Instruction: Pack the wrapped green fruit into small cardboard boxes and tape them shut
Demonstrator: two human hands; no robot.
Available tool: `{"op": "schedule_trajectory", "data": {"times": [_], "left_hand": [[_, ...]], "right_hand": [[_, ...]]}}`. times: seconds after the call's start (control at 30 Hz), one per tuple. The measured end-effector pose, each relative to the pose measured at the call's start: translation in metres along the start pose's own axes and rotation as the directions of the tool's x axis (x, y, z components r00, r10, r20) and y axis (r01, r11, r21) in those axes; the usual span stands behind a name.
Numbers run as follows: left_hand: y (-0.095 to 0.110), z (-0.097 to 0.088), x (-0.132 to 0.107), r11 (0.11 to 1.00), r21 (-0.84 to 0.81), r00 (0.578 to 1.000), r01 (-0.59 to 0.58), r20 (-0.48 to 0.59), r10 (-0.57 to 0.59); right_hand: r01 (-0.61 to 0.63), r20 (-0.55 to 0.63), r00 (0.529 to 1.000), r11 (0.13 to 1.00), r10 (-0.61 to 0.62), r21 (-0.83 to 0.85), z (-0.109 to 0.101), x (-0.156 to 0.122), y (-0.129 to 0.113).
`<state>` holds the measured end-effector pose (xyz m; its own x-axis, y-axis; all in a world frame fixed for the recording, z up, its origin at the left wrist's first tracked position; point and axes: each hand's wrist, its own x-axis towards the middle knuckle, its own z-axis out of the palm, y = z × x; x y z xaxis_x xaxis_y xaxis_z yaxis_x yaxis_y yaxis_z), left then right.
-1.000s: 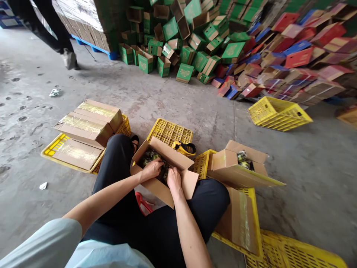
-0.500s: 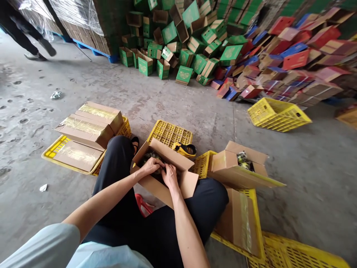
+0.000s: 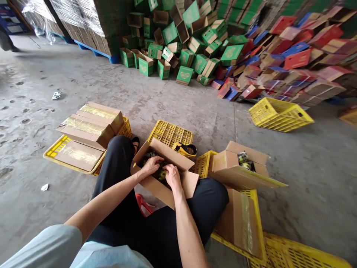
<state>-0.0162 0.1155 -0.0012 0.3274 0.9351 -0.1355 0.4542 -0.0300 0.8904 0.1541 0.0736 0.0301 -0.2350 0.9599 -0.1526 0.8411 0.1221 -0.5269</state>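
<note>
**Both hands inside open carton on lap**

Left hand (image 3: 151, 165) and right hand (image 3: 173, 176) are pressed onto green-yellow packets (image 3: 161, 174) inside the open carton (image 3: 164, 193); a closed grip cannot be told. The carton is propped on the lap. A tape dispenser (image 3: 185, 149) is seen just behind, on a yellow crate (image 3: 170, 131). Sealed cartons (image 3: 90, 124) are stacked left.

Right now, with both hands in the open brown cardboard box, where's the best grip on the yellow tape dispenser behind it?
Probably the yellow tape dispenser by its upper body, coming down from above. It lies flat on the upturned yellow plastic crate, just behind the open brown cardboard box, whose raised rear flap blocks a low approach from the near side.
</note>
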Motion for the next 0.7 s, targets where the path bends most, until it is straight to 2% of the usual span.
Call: {"op": "schedule_trajectory", "data": {"times": [0.17, 0.3, 0.5, 0.7], "left_hand": [[0.011, -0.001, -0.009, 0.935, 0.347, 0.993, -0.079, 0.110, 0.043], [0.016, 0.000, -0.016, 0.904, 0.422, 0.988, -0.069, 0.155, 0.003], [0.021, -0.002, -0.018, 0.851, 0.523, 0.969, -0.043, 0.228, -0.091], [0.026, 0.002, -0.018, 0.783, 0.623, 0.948, 0.010, 0.242, -0.205]], "right_hand": [[-0.064, 0.014, 0.998, 0.998, 0.064, -0.019, 0.009, 0.003, 0.003], [-0.179, -0.009, 0.984, 0.983, 0.178, -0.033, 0.009, 0.012, 0.013], [-0.248, -0.007, 0.969, 0.966, 0.248, -0.067, 0.015, 0.016, 0.014], [-0.363, -0.023, 0.932, 0.926, 0.363, -0.103, 0.009, 0.015, 0.014]]}}
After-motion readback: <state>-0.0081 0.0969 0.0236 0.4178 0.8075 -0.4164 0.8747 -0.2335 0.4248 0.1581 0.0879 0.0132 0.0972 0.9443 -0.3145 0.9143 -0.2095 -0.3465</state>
